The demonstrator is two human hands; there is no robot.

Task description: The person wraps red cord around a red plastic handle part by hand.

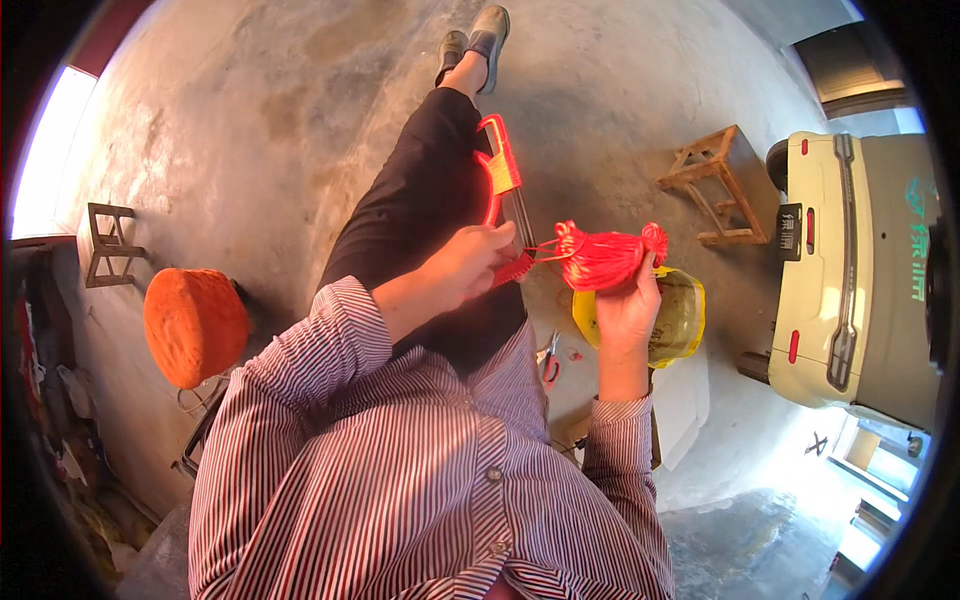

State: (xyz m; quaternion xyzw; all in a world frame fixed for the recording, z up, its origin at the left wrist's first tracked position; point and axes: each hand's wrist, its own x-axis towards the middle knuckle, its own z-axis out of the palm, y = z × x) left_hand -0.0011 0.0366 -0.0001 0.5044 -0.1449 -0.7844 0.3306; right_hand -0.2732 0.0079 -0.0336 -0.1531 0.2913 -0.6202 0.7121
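My left hand [470, 262] is closed around the lower end of a long narrow frame wound in red cord [503, 172], which lies across my dark trouser leg. In my right hand [628, 312] is a bundle of red cord [606, 258], gripped from below near its knotted right end. A few thin red strands stretch between the bundle and the frame close to my left fingers. Some of the left fingertips are hidden behind the frame. Below the hands, scissors [550, 360] with red and dark handles lie on a pale surface.
A yellow-lined container [690, 345] stands just beyond my right hand. Farther right are a wooden stool [722, 180] and the rear of a pale van [825, 270]. To my left are an orange padded stool [195, 327] and a small wooden stool [112, 245].
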